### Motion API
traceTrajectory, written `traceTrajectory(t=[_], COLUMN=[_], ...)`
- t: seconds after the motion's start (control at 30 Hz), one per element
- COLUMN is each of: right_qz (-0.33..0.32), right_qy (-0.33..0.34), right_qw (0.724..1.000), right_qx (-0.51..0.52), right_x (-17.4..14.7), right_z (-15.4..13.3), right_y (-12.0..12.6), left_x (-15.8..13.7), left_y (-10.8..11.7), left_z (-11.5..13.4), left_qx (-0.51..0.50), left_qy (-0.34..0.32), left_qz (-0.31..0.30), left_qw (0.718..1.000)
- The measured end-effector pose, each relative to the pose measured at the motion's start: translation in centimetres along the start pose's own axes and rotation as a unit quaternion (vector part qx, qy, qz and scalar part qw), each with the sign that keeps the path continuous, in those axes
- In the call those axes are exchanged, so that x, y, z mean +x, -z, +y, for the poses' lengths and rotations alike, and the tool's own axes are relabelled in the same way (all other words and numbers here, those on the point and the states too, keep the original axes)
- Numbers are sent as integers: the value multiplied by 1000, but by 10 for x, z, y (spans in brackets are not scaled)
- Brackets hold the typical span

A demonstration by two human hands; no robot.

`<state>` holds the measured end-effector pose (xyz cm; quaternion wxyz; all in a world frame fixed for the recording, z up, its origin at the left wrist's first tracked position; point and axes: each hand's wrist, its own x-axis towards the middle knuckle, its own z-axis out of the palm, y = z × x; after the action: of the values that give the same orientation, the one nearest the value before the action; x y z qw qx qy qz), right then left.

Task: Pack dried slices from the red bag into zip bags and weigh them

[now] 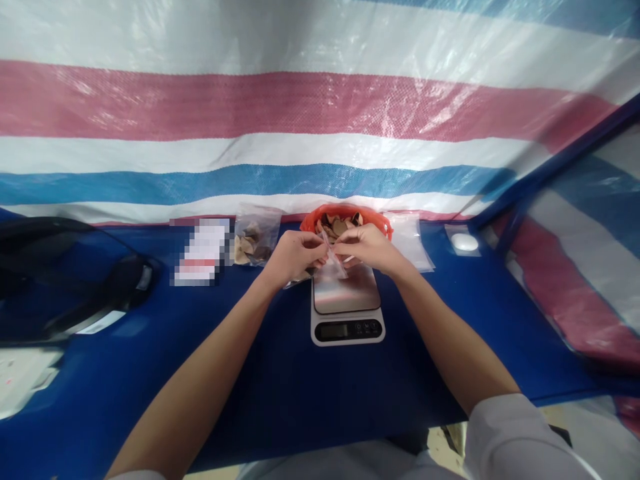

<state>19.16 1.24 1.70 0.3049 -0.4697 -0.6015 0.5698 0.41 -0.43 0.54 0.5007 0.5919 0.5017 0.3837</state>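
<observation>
A small clear plastic bag is pinched between my two hands, above the steel plate of a white kitchen scale. My left hand is closed on the bag's left side, and my right hand grips its right side with thumb and fingertips. Just behind my hands sits a red plastic bag, open at the top, full of brown and tan dried slices. Part of another clear bag shows under my left hand. The scale's display is too dim to read.
On the blue table, a clear bag of tan pieces lies left of the red bag. Flat clear bags lie to its right, near a white oval object. A blurred printed sheet and a black strapped object are at left.
</observation>
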Motion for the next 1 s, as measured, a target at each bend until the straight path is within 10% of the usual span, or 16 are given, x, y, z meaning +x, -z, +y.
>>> traceTrajectory(t=[1.0], right_qz=[-31], right_qy=[78], right_qw=[990], right_qx=[-117], right_x=[-11], right_z=[-7], right_y=[8], left_x=[-2], left_y=[-1], left_z=[4], left_qx=[-145], left_qy=[49], left_qz=[-18], left_qw=[988])
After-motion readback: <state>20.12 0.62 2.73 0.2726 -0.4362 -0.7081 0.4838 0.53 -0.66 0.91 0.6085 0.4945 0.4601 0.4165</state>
